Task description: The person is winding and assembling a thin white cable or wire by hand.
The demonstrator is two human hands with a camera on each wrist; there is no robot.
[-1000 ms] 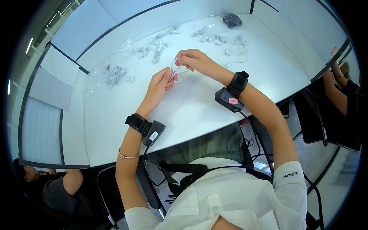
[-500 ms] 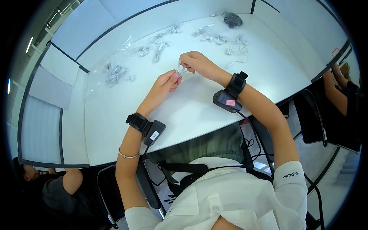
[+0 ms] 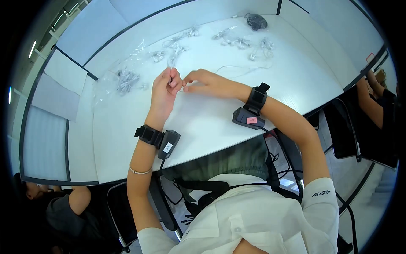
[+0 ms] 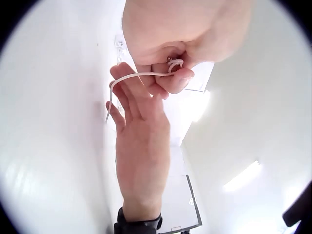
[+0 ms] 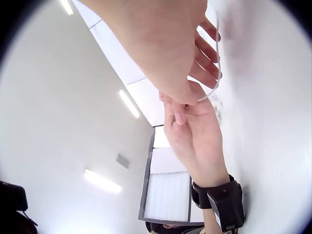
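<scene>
My left hand (image 3: 165, 89) holds the looped part of a white cable (image 4: 174, 64) in its curled fingers, over the middle of the table. Most of the loops are hidden inside that hand. From there a single strand runs out across the fingers of my right hand (image 4: 141, 131) and hangs past them. The right hand (image 3: 213, 85) is just beside the left, its fingers extended and lying against the strand. Beyond it, in the head view, the loose length of white cable (image 3: 228, 66) stretches rightward over the table.
Several bundled white cables (image 3: 157, 56) lie along the back of the white table (image 3: 127, 139). A clear plastic bag with cables (image 3: 127, 80) is at the left. A dark bundle in plastic (image 3: 256, 22) sits at the back right. Low partitions (image 3: 321, 42) enclose the table.
Both hands were pinching the cable loop together. The left hand has moved left and turned, keeping the cable. The right hand has come lower and leftward, its fingers straightened, with the strand now stretched out behind.
</scene>
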